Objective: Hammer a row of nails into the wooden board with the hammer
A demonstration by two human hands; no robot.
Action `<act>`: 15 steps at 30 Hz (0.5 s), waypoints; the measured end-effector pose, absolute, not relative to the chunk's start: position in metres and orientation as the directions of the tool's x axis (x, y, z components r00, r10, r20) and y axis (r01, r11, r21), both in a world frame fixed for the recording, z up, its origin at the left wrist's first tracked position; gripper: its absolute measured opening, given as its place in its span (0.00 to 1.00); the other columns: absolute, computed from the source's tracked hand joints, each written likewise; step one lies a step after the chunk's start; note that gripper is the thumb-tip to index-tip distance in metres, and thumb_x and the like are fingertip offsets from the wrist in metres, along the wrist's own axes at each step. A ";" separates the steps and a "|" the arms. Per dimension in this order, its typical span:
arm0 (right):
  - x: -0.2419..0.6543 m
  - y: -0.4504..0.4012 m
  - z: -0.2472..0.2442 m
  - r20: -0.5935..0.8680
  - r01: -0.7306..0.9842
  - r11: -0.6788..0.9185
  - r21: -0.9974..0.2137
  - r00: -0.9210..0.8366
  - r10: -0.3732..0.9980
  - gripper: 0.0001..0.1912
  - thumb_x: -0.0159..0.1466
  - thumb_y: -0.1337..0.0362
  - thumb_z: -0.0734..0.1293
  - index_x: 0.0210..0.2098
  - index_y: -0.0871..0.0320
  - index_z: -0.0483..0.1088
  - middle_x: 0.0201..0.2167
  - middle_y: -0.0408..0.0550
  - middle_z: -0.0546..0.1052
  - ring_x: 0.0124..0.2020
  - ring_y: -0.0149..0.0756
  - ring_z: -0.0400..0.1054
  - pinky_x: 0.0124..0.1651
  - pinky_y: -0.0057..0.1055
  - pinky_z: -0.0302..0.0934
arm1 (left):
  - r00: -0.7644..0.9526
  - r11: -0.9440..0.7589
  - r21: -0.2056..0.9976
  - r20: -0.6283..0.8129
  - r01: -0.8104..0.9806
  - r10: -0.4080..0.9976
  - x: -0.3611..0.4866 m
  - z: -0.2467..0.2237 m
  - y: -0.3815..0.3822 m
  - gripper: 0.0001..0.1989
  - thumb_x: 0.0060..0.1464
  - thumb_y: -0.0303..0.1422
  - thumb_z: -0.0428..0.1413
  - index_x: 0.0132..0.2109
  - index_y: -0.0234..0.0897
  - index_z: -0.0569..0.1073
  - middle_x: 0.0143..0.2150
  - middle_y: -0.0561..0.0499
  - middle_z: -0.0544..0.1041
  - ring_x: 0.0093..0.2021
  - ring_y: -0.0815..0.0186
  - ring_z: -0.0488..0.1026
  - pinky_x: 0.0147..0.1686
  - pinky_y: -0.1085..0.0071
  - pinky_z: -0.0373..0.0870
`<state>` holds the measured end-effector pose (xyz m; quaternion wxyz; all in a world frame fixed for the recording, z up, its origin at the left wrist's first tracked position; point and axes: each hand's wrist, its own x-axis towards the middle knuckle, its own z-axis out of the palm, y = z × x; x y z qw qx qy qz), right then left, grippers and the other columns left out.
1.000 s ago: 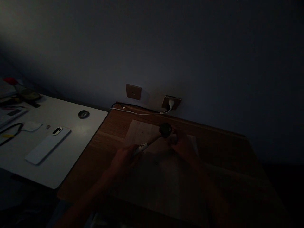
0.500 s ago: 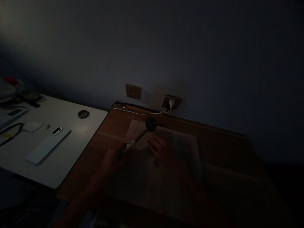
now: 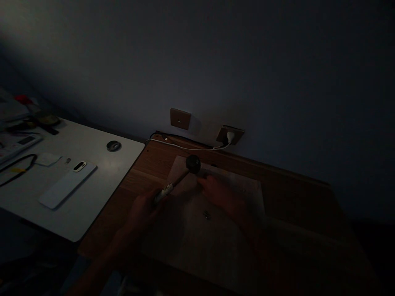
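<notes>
The scene is very dark. My left hand (image 3: 142,211) is closed around the handle of a mallet (image 3: 193,163), which has a dark, rounded head and a pale patterned grip. Its head is over the far part of a pale square board (image 3: 182,242). My right hand (image 3: 217,191) is low over the board just beside the head, its fingers drawn together and pointing left. Whatever those fingertips hold, if anything, is too dark to make out. A few small shiny metal pieces (image 3: 206,215) lie on the board below my right wrist.
The board lies on a wooden table (image 3: 142,170) against the wall. A white cable (image 3: 185,147) runs along its back to a plug in a wall socket (image 3: 230,135). On the white table (image 3: 101,181) to the left are a phone (image 3: 66,187) and a roll of tape (image 3: 113,146).
My right hand's fingers have come from spread to drawn together beside the mallet head. The mallet head has shifted slightly left and down. More of the small metal pieces shows. The view has shifted slightly.
</notes>
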<state>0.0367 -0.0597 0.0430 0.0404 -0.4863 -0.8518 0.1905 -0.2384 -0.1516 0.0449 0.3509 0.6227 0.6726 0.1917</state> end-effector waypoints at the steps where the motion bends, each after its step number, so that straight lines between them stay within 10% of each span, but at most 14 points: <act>1: 0.042 -0.054 0.044 -0.096 0.808 0.444 -0.387 -0.514 0.852 0.14 0.63 0.75 0.68 0.43 0.53 0.80 0.38 0.49 0.78 0.37 0.38 0.74 0.40 0.33 0.65 | 0.024 0.147 0.698 -0.230 0.701 0.973 -0.238 0.045 -0.152 0.25 0.64 0.52 0.51 0.48 0.37 0.81 0.38 0.48 0.85 0.38 0.58 0.82 0.32 0.72 0.66; 15: 0.079 -0.029 0.029 0.044 0.715 0.413 -0.563 -0.473 0.880 0.11 0.59 0.76 0.70 0.36 0.57 0.83 0.43 0.51 0.80 0.45 0.42 0.77 0.50 0.39 0.70 | 0.051 0.162 0.725 -0.262 0.669 0.964 -0.238 0.042 -0.154 0.23 0.64 0.50 0.52 0.50 0.38 0.81 0.38 0.47 0.85 0.38 0.58 0.82 0.33 0.71 0.67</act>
